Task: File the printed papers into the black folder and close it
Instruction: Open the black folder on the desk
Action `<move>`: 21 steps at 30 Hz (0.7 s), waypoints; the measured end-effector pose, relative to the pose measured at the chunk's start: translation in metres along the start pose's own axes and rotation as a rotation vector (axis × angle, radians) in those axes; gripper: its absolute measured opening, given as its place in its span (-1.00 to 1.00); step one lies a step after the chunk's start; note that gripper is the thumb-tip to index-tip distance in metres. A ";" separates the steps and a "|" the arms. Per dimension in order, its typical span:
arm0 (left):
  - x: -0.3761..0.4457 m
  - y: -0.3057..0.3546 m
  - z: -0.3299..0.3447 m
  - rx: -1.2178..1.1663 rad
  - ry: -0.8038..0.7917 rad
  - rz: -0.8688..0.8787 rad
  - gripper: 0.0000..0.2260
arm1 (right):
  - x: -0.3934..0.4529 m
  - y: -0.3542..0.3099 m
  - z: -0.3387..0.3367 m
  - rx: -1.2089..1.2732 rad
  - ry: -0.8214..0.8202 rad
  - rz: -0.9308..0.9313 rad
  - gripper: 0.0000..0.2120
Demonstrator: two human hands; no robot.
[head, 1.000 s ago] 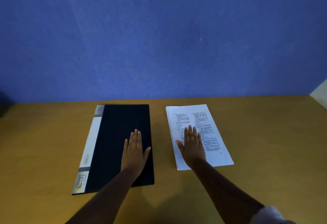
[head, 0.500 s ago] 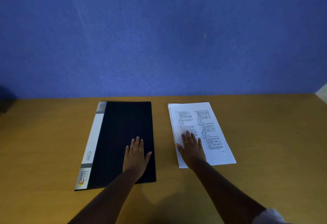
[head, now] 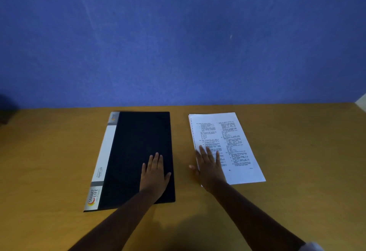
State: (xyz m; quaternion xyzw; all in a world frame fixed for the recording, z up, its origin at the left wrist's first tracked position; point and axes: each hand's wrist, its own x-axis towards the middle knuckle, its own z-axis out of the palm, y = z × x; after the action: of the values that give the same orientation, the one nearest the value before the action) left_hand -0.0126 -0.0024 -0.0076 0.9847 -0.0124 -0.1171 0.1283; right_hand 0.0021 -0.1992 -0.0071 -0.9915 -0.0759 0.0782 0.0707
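Left hand [head: 154, 173] lies flat, palm down and fingers spread a little, on the near right part of the black folder [head: 136, 151], gripping nothing. Right hand [head: 209, 166] also rests flat and loose, its fingers over the near left corner of the printed papers [head: 227, 147] and its thumb out over the counter [head: 49, 161] just left of the sheet edge; it holds nothing either.

Closed, the folder lies flat on the yellow-brown counter, left of centre, its long side running away from the person. Its cover is plain matte black, with a white and grey strip along the left edge that carries the words SMART LIFE and a small orange and red mark at the near end.

White and stacked, the papers lie flat to the right of the folder, apart from it, with a band of bare counter between them. Their top sheet bears small black type in two columns, too fine to read. A blue wall [head: 178, 38] rises behind the counter.
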 end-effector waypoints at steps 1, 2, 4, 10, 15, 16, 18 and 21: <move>-0.002 0.000 0.000 0.012 -0.022 0.015 -0.38 | -0.002 -0.005 0.001 -0.005 -0.002 -0.038 -0.37; -0.006 -0.001 0.001 0.032 -0.049 0.037 -0.37 | -0.006 -0.009 0.002 -0.006 -0.003 -0.071 -0.38; -0.014 -0.005 0.005 0.070 -0.090 0.088 -0.31 | -0.013 -0.018 0.006 0.010 0.001 -0.124 -0.39; -0.034 -0.023 0.006 0.154 -0.176 0.176 -0.09 | -0.022 -0.035 0.014 0.077 -0.041 -0.197 -0.39; -0.035 -0.029 0.005 0.249 -0.149 0.232 -0.03 | -0.020 -0.038 0.013 0.155 -0.048 -0.176 -0.38; -0.035 -0.029 0.004 0.270 -0.133 0.250 -0.05 | -0.020 -0.037 0.014 0.161 -0.047 -0.170 -0.38; -0.034 -0.028 0.005 0.301 -0.110 0.312 -0.14 | -0.020 -0.036 0.013 0.179 -0.052 -0.151 -0.38; -0.037 -0.021 -0.004 0.303 -0.063 0.429 -0.36 | -0.019 -0.035 0.009 0.268 -0.080 -0.088 -0.24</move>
State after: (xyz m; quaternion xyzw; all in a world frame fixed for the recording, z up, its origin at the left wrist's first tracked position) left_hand -0.0482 0.0207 -0.0008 0.9634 -0.2422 -0.1147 0.0006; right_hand -0.0226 -0.1669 -0.0075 -0.9650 -0.1109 0.1237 0.2028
